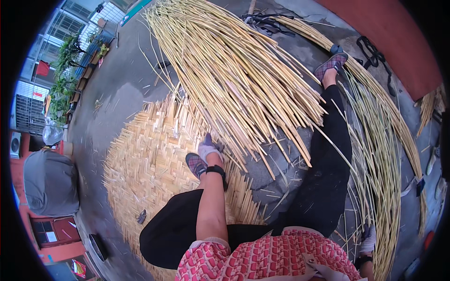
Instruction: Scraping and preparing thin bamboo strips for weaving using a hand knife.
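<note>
Bamboo strips [234, 75], long and pale yellow, fan out across the grey paved ground [117, 93] from the top of the view down toward the person's knees. Under the seated person lies a woven mat [150, 159] of flat split strips, its herringbone weave finished on the left side and ragged at its edges. The left hand [207, 149], in a light glove with a dark band at the wrist, reaches forward and presses down where the loose strip ends meet the mat's edge; its fingers curl over those ends, though whether they actually grip a strip cannot be told. Just beside it sits the left foot in a checked slipper [195, 164], resting on the mat. The right hand [368, 241], also gloved, is low at the right edge, closed around a few thin stalks of a second bundle [384, 154] that curves along the person's right side. The right leg in black trousers [328, 164] stretches out between the two bundles, its slippered foot [331, 64] far forward. Black cords [372, 54] lie on the ground near a red wall [389, 33]. A small dark tool [141, 216] rests on the mat near the left thigh.
</note>
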Demonstrator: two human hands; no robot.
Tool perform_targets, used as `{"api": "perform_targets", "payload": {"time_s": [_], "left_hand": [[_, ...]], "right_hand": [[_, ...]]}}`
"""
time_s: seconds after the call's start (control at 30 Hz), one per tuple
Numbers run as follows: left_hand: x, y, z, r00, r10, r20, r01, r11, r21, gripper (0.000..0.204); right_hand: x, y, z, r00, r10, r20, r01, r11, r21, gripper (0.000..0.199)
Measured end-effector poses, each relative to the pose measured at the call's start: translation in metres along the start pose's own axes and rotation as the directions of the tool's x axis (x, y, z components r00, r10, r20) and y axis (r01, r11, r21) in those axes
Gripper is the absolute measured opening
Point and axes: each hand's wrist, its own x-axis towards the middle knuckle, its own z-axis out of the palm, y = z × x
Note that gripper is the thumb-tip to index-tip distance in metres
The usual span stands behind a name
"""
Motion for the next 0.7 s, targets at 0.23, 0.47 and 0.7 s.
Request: {"api": "perform_targets", "payload": {"time_s": [0.23,0.47,0.7], "left_hand": [[-0.051,-0.036,-0.007,0.914,-0.352,0.199,0.093,0.662,0.743,0.043],[-0.247,0.068,0.066,0.600,-0.149,0.786,0.198,0.980,0.035,0.016],[-0.338,0.096,0.031,0.457,-0.179,0.871,0.254,0.965,0.066,0.017]], "right_hand": [[0.066,-0.147,0.131,0.612,-0.765,0.200,0.333,0.020,-0.943,0.049],[-0.018,-0.242,0.436,0.220,-0.601,0.769,0.974,0.180,-0.138,0.035],[-0.094,-0.279,0.597,0.185,-0.077,0.980,0.738,0.669,-0.087,0.035]]}}
